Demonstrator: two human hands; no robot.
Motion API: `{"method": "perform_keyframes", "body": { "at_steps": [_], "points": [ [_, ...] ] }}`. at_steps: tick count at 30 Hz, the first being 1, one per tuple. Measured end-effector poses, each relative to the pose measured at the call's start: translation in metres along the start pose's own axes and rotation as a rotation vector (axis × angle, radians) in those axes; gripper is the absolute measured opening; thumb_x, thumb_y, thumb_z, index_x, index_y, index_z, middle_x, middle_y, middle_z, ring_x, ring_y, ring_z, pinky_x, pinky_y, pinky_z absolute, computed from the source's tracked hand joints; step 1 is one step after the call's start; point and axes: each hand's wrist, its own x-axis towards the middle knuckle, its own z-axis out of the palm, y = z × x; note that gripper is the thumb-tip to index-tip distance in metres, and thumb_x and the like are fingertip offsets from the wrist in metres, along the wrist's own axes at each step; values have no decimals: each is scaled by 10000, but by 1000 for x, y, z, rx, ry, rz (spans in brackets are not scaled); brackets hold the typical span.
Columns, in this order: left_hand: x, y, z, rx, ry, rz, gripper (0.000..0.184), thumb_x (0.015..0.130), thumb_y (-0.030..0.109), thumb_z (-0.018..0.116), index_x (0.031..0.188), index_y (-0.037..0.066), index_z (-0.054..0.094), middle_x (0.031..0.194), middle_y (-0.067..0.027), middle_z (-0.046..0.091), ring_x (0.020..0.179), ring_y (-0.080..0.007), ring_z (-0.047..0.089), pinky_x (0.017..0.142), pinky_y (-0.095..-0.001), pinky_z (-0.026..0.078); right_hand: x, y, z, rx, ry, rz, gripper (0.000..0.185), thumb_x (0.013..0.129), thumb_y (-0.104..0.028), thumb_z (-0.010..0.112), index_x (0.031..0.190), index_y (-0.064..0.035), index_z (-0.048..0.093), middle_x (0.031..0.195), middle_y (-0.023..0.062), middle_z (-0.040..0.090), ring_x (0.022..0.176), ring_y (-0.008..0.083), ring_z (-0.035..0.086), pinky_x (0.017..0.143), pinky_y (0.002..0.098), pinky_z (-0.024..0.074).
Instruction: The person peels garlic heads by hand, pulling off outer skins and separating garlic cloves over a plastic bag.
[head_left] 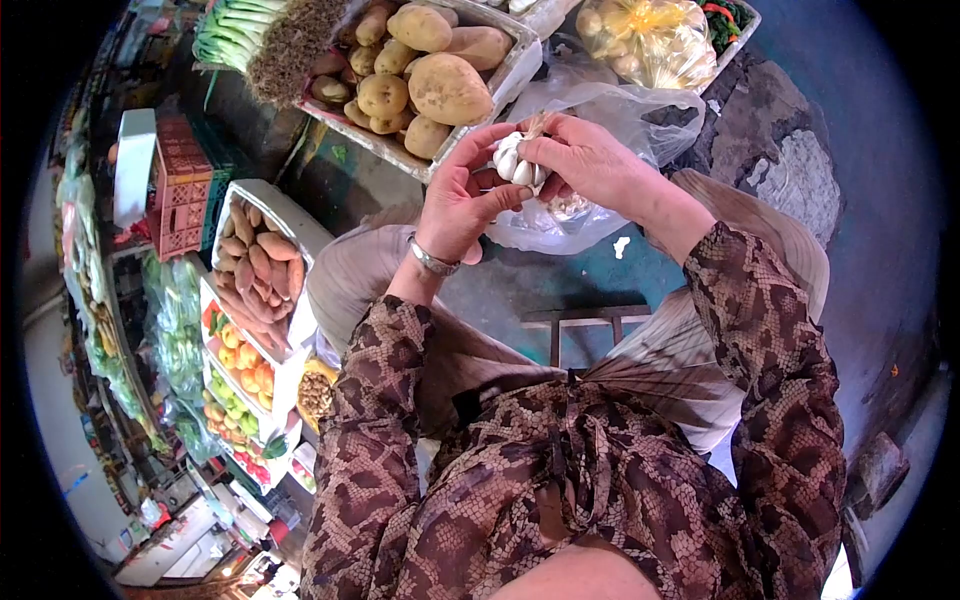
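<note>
A white garlic bulb (519, 165) is held between my two hands above a clear plastic bag (560, 232). My left hand (462, 190), with a metal bracelet at the wrist, has its fingers and thumb curled around the bulb's left and lower side. The thumb and fingers of my right hand (588, 160) close on the bulb's upper right side, near its dry stem (538, 124). Part of the bag's contents shows just under my hands. Some fingertips are hidden behind the bulb.
A box of potatoes (450, 90) stands just beyond my left hand. A yellow-tied bag (650, 45) lies at the upper right. Sweet potatoes (262, 268), fruit boxes (240, 365) and stacked crates (182, 185) are on the left. Between my knees is a stool-like frame (586, 316).
</note>
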Motion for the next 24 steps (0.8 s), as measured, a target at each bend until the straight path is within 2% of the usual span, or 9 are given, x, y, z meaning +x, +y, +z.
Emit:
{"method": "perform_keyframes", "body": {
  "at_steps": [2,3,5,12,14,18,20,24],
  "points": [
    [0,0,0,4,9,5,666,834,-71,734,1429,69,468,1246,-64,611,997,-135,660,793,-254,556,-2,0,4,24,68,-66,338,949,-282,526,1022,34,624,811,96,671,625,150,643,554,297,500],
    [0,0,0,3,10,4,666,834,-71,734,1429,69,468,1246,-64,611,997,-135,660,793,-254,556,0,0,3,24,68,-65,338,949,-282,526,1022,34,624,811,96,671,625,150,643,554,297,500],
    [0,-1,-1,19,10,11,638,846,-68,720,1423,55,479,1241,-62,620,925,-118,657,736,-246,551,2,1,-1,-18,13,9,424,1001,-318,556,1283,-2,579,997,66,671,736,134,663,649,253,541],
    [-1,-1,-2,40,29,2,577,873,-39,709,1405,47,504,1155,-56,662,872,-99,640,688,-245,542,-2,-4,-1,4,5,19,412,1001,-331,551,1242,-1,603,992,61,666,700,109,639,639,240,522],
    [-1,-2,-5,69,5,-12,589,892,-36,688,1434,66,481,1205,-38,659,977,-117,641,755,-242,560,-4,-8,-2,-19,-2,24,406,1001,-330,548,1230,0,609,985,59,664,693,100,631,635,235,513],
    [-1,-1,-4,80,23,-35,576,895,-22,695,1425,60,485,1180,-43,671,958,-115,646,748,-242,559,-3,-3,0,-2,7,25,410,1000,-332,544,1233,-1,608,980,56,663,696,99,631,637,236,510],
    [0,-3,-5,78,43,-11,551,904,-13,690,1413,49,489,1156,-57,681,898,-115,655,706,-237,561,-6,-4,4,9,72,-43,386,951,-314,516,1043,46,619,856,101,658,631,144,631,616,295,516],
    [-1,-2,-3,66,51,-29,528,917,-12,672,1407,35,482,1149,-77,684,843,-116,660,666,-233,564,-4,-2,2,5,69,-45,388,950,-313,512,1038,51,617,862,106,658,635,149,633,621,298,516]
  ]
}}
